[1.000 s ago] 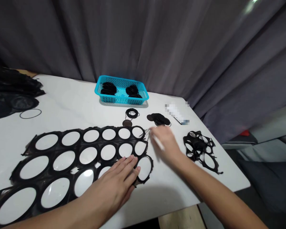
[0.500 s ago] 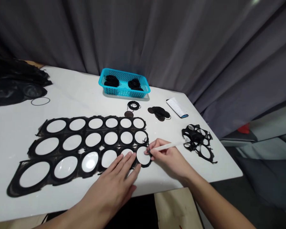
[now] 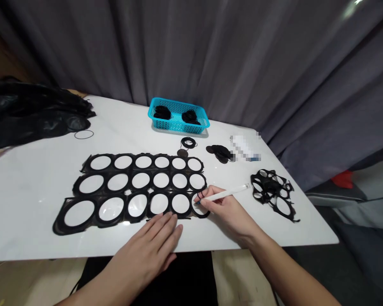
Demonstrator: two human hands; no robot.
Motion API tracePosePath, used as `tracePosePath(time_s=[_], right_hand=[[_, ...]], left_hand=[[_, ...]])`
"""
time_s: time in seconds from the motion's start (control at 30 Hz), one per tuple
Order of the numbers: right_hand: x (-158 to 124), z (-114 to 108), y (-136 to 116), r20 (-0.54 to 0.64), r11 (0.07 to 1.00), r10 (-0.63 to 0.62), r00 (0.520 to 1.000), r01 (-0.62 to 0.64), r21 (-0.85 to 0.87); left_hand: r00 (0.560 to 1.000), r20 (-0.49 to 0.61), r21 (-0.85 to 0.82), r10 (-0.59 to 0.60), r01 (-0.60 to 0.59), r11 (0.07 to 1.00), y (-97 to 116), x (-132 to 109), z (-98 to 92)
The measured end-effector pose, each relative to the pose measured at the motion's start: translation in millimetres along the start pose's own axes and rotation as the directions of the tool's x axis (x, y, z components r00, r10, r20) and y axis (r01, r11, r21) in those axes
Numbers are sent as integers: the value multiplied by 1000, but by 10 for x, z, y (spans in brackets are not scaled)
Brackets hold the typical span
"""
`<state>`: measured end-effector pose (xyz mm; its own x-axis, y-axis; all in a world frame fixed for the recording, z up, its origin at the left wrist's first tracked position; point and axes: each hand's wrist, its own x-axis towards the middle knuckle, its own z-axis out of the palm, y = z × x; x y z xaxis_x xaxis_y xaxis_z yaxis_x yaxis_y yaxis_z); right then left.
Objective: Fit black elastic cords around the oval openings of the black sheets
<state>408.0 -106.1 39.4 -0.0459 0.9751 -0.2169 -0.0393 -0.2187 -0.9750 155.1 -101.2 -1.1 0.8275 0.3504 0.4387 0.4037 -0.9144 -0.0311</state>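
Observation:
A black sheet point(image 3: 127, 187) punched with rows of round holes lies flat on the white table point(image 3: 35, 204). My left hand point(image 3: 153, 246) rests flat with fingers stretched out, its fingertips at the sheet's near edge. My right hand point(image 3: 225, 212) pinches a white pen-like tool point(image 3: 226, 194), whose tip touches the sheet's near right corner hole.
A blue basket point(image 3: 178, 115) with black rings stands at the back. In front of it lie a loose black ring point(image 3: 188, 142) and a pile of dark discs point(image 3: 219, 152). A crumpled black scrap point(image 3: 272, 193) lies at the right. Black material point(image 3: 28, 114) is heaped far left. Grey curtains hang behind.
My right hand came in from the right with the white tool and set its tip on the sheet's corner. My left hand slid back toward the sheet's near edge. The view shifted left.

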Motion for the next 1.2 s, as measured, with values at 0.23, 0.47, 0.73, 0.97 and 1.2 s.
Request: tracePosePath(time_s=[0.23,0.47,0.73,0.97,1.2], right_hand=[[55,347,24,133,932,-122,984,159,-326],[70,345,94,102,894,-134,986,165,-417],[78,322,73,136,848,-182,974,225,-480],[30,329,156,381,466,-411,828,550,-693],[780,-387,-202,-177,520,-576,798,191,-833]], left_hand=[[998,65,-36,24,-22,999,-19,-63,6],[996,87,-38,28,-24,999,-43,-71,36],[998,58,-7,34,-34,999,-35,-63,55],[997,69,-43,31,-28,999,-43,-58,59],[997,64,-199,-35,47,979,-40,27,-69]])
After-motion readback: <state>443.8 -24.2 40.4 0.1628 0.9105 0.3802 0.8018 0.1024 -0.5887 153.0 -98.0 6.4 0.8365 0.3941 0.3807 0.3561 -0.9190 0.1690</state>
